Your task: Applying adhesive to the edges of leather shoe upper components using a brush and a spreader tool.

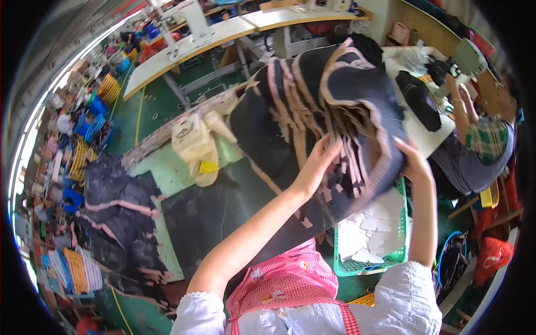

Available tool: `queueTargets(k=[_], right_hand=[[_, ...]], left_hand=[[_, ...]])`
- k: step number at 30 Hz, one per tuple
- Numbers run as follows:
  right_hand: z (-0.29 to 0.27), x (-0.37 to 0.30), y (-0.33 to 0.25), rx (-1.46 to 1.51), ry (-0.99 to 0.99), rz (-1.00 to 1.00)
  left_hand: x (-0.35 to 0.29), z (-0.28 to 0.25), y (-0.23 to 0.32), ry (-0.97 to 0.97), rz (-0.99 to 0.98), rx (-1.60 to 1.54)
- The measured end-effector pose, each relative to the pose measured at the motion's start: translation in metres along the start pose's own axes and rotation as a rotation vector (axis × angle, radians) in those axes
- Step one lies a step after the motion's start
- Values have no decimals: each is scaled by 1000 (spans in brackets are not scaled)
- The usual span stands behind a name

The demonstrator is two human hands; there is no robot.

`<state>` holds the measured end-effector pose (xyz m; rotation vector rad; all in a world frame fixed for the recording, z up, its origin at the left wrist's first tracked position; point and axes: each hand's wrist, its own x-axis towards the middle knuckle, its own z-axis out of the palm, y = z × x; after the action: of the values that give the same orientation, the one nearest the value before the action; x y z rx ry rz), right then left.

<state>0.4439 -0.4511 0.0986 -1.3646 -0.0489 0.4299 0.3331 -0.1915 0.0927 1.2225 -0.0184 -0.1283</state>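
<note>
Both hands are on a thick bundle of black fabric pieces (357,84) with pale pinkish-beige edging, raised over the worktable. My left hand (324,159) presses its closed fingers against the layered edges on the near left side of the bundle. On the right, my right hand (413,159) grips the outer edge, its fingers partly hidden behind the cloth. Narrow pale strips (352,162) hang between the hands. Under the bundle, a flat black sheet (218,206) covers part of the light green tabletop (151,151).
A cream machine head (192,142) with a yellow tag stands left of the bundle. More black pieces (117,195) drape over the table's left end. Below my right hand sits a green basket (340,268) of white cut pieces. A co-worker (480,139) sits at right.
</note>
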Motion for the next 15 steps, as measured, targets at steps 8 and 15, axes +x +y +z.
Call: queueTargets(k=[8, 15], right_hand=[[16, -144, -30, -496, -222, -144], [206, -129, -36, -733, -770, -253]], left_hand=[[-89, 24, 39, 95, 129, -734], [-254, -47, 109, 655, 708, -384]])
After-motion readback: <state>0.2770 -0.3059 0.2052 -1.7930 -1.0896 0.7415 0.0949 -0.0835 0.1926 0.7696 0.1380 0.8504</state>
